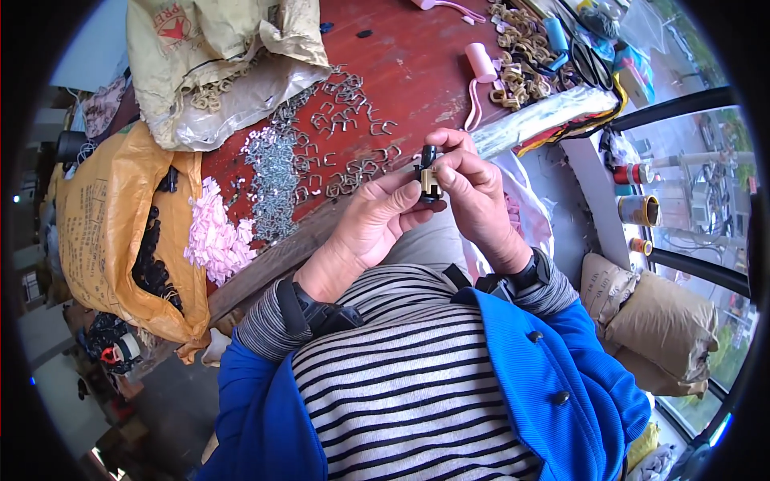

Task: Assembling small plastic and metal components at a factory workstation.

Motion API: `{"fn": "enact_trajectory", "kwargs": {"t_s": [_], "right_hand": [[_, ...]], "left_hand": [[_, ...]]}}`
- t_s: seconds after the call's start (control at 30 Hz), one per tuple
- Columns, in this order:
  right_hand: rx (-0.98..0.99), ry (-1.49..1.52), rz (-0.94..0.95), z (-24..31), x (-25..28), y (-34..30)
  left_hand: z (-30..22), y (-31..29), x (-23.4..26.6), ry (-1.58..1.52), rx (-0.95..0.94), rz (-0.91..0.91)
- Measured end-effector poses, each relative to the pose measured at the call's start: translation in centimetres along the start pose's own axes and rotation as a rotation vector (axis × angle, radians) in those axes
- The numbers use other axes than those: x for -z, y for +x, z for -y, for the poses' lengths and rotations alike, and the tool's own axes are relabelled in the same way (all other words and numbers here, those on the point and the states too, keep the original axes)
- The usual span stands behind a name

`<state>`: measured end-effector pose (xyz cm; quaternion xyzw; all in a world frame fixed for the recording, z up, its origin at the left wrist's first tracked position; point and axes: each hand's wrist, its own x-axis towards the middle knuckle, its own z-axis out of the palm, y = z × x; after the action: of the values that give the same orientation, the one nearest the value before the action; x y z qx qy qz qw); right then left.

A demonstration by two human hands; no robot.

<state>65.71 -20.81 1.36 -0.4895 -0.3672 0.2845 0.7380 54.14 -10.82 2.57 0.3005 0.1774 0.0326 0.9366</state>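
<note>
In front of my striped shirt, both hands meet at a small black and beige part (431,183), with a dark cylindrical piece standing up at its top. My left hand (370,218) pinches its lower portion between thumb and fingers. From the other side, my right hand (479,192) grips it with the thumb against its side and the index finger near the dark top. Fingers cover much of the part, so its exact kind does not show. Beyond my left hand, U-shaped metal pieces (335,120) lie scattered on the red table (401,76).
Small silvery metal pieces (274,188) and pale pink pieces (218,232) are heaped at left. An orange sack (96,216) holds black parts; a beige sack (180,72) holds tan ones. Tan and brown loops (521,40) and a pink cylinder with strap (480,62) lie at far right.
</note>
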Motion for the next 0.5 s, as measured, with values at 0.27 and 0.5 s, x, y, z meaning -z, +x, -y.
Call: {"fn": "enact_trajectory", "kwargs": {"t_s": [0.27,0.5], "right_hand": [[-0.061,0.051,-0.021,0.9,2.2,-0.6],[-0.019,-0.048,-0.006,1.3,3.0,-1.1]], "left_hand": [[1.3,1.5,-1.4,-0.027,0.046,-0.014],[1.8,1.6,-1.9,-0.020,0.073,0.009]]}}
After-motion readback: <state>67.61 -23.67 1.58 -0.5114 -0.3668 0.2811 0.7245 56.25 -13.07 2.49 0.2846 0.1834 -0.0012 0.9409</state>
